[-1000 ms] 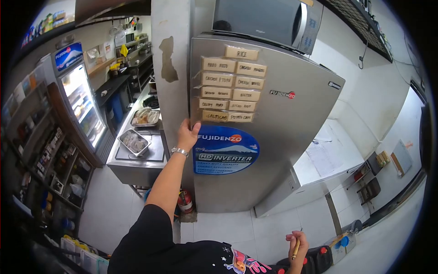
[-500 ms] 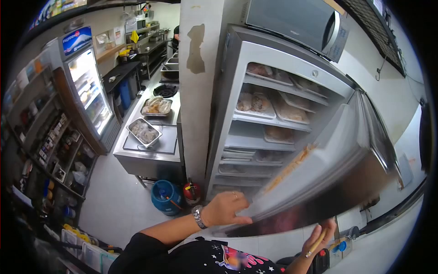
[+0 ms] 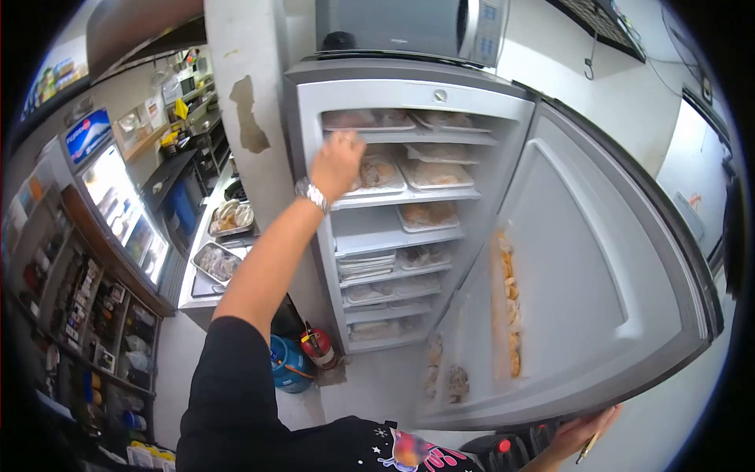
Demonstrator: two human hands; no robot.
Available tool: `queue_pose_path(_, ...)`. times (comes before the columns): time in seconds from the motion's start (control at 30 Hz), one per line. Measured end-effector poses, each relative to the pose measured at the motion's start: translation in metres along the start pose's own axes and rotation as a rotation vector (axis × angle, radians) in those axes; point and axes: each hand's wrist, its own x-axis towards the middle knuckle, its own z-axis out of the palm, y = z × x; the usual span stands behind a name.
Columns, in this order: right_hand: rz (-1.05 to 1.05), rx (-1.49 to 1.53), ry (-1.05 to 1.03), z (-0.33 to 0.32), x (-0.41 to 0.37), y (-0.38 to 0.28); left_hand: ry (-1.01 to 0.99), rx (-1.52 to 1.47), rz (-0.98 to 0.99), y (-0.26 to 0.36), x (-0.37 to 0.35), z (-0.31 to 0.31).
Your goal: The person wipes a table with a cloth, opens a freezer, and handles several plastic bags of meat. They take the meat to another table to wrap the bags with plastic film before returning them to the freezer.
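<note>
Nearest, lower R: the R hand (image 3: 586, 431) has its fingers bent round a slim tan pen-like stick (image 3: 587, 448), right at the bottom edge of the wide pale-grey freezer door w/ dark rim (image 3: 566, 228). Stick prob. tucked in so the fingers can serve the door too; can't tell how hard they bear on it. Door's swung wide to the R, shelves exposed; a row of orange-tan items (image 3: 513, 315) sits in its inner pocket, prob. kept upright there.

Farther in, the L hand (image 3: 338, 164), silver metal-link watch (image 3: 313, 193) at the wrist, is up at the L side of the upper shelves. Fingers loosely curled, not spread, but blurred: no item shows in it, can't tell if it's touching a tray or fully closed.

Behind it, the tall grey metal upright freezer (image 3: 377, 93) holds flat white trays of wrapped food (image 3: 439, 175), prob. laid level for tidy stacking. Black-fronted microwave (image 3: 393, 27) sits on top, likely to save floor space.

Off L, farther: steel counter w/ two metal food trays (image 3: 218, 263), then a lit display fridge (image 3: 126, 208).
</note>
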Motion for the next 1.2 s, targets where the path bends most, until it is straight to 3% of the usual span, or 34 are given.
queue_pose_path(0.1,0.024,0.037,-0.019,-0.004,0.004,-0.005,-0.271,0.206,-0.058,-0.023,0.027,0.024)
queue_pose_path(0.2,0.01,0.022,-0.016,-0.007,0.01,-0.007,-0.514,0.231,-0.033,-0.026,0.038,0.033)
queue_pose_path(0.3,0.0,-0.041,0.06,-0.003,0.014,-0.004,-0.341,0.229,-0.017,-0.029,0.04,0.043)
queue_pose_path(0.53,-0.15,-0.316,0.317,0.023,0.019,-0.002,-0.299,0.261,0.119,-0.038,0.042,0.054)
queue_pose_path(0.63,-0.148,-0.294,0.349,0.026,0.019,-0.001,-0.34,0.116,0.046,-0.023,0.055,0.038)
queue_pose_path(0.73,-0.205,-0.476,0.432,0.023,0.023,0.003,-0.204,0.072,0.094,-0.017,0.057,0.035)
queue_pose_path(0.83,-0.172,-0.526,0.49,0.029,0.02,-0.001,-0.273,0.006,0.063,-0.023,0.055,0.038)
queue_pose_path(0.97,-0.166,-0.376,0.457,0.021,0.022,0.008,-0.34,-0.088,0.091,-0.039,0.051,0.061)
queue_pose_path(1.2,-0.173,-0.327,0.462,0.022,0.022,0.01,-0.426,-0.056,0.054,-0.024,0.063,0.069)
